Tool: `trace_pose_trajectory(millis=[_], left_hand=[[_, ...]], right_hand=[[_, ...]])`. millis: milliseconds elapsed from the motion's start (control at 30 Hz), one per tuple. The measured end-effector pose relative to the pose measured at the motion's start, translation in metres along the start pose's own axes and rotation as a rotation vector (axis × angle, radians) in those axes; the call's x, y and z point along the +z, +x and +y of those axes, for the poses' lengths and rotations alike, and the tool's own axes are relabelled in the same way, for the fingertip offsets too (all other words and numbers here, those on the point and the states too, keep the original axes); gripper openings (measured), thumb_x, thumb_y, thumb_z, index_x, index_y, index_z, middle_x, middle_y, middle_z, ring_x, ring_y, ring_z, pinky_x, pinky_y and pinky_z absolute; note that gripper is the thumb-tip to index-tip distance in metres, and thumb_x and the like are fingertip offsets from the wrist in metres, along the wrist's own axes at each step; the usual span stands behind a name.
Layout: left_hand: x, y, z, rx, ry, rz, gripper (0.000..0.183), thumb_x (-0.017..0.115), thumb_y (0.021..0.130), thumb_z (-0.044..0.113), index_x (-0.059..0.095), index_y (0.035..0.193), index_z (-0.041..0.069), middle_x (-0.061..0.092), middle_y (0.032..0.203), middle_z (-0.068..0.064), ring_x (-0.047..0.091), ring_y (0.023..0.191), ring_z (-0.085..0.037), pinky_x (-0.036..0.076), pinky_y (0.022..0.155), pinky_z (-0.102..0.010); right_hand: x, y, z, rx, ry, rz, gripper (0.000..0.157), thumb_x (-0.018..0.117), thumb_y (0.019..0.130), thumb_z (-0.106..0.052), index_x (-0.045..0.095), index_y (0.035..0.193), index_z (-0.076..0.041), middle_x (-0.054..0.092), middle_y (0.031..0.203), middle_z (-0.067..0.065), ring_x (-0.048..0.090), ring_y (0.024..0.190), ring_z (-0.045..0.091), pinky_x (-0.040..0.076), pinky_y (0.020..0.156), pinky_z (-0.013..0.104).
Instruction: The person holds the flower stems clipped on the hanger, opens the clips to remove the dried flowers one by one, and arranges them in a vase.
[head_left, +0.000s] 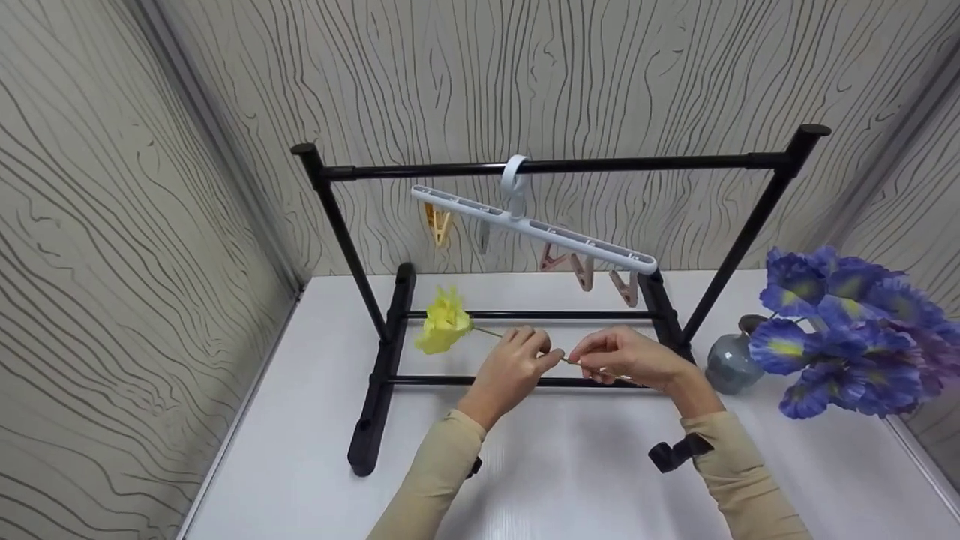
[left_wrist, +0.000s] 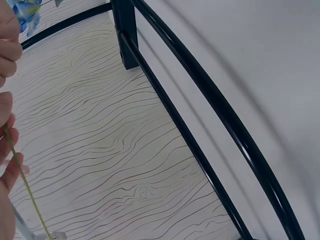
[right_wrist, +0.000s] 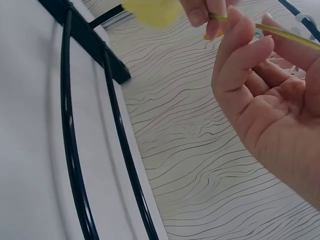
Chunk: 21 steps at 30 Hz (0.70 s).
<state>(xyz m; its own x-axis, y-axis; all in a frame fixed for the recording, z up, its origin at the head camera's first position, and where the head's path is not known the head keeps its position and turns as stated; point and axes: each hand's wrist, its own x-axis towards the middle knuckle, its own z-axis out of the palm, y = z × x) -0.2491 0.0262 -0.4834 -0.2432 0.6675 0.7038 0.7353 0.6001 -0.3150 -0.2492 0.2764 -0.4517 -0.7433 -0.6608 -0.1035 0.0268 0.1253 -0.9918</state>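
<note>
A yellow artificial flower [head_left: 444,321] on a thin green stem [head_left: 489,331] is held sideways above the table, its bloom to the left. My left hand [head_left: 514,369] pinches the stem between thumb and fingers near its middle. Close beside it, my right hand [head_left: 634,356] pinches the stem farther toward its right end. In the right wrist view, the right hand [right_wrist: 270,95] has its palm toward the camera, with the stem [right_wrist: 287,34] running through the fingers. The bloom [right_wrist: 152,10] is cut off at that view's top edge.
A black rack [head_left: 641,165] stands around the hands. From its bar hangs a light-blue hanger [head_left: 577,241] with several clothespins [head_left: 582,271]. To the right, a grey-blue vase [head_left: 733,364] holds blue-purple artificial flowers [head_left: 847,337]. Patterned walls enclose the white table [head_left: 300,450].
</note>
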Motion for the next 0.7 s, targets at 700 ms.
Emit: trace_pose_trajectory(millis=[700], left_hand=[[-0.012, -0.002, 0.018, -0.009, -0.074, 0.144, 0.02, 0.063, 0.092, 0.001, 0.073, 0.106, 0.011, 0.065, 0.107, -0.007, 0.064, 0.098, -0.02, 0.056, 0.086, -0.028]], right_hand=[[0.011, -0.016, 0.007, -0.056, -0.252, 0.014, 0.011, 0.07, 0.089, 0.007, 0.061, 0.093, 0.012, 0.066, 0.082, 0.007, 0.068, 0.076, 0.016, 0.062, 0.071, 0.033]])
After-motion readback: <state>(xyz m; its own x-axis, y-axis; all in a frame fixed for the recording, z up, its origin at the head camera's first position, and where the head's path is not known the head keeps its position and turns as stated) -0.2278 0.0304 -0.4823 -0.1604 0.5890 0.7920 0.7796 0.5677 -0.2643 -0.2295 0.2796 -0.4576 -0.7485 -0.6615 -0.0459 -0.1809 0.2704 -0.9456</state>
